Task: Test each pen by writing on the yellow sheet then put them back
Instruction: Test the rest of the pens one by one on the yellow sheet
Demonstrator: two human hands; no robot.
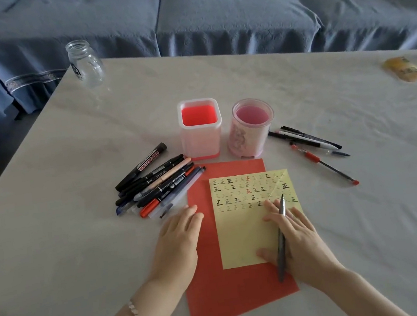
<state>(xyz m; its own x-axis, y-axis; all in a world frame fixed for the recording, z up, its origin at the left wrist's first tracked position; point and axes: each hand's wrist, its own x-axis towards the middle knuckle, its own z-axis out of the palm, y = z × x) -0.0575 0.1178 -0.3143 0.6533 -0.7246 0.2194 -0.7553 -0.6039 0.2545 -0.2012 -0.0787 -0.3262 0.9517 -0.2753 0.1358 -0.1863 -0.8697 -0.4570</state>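
The yellow sheet (pixel 242 233) lies on a red sheet (pixel 237 295) near the table's (pixel 82 256) front edge, with bare top on either side; the left hand (pixel 179 242) rests flat on the red sheet's left border; the right hand (pixel 303 246) holds a grey pen (pixel 281 244) between its fingers, tip at the lowest row of marks; a blue sofa (pixel 209 18) stands behind; a heap of pens (pixel 157 183) lies left, two pink holders (pixel 202 142) stand beyond the sheets, loose pens (pixel 309 141) lie right, and a glass jar (pixel 85 64) stands at the far corner.

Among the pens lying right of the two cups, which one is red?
The red pen nearest the yellow sheet: it has a red grip and end, while the pens beside it are dark or white.
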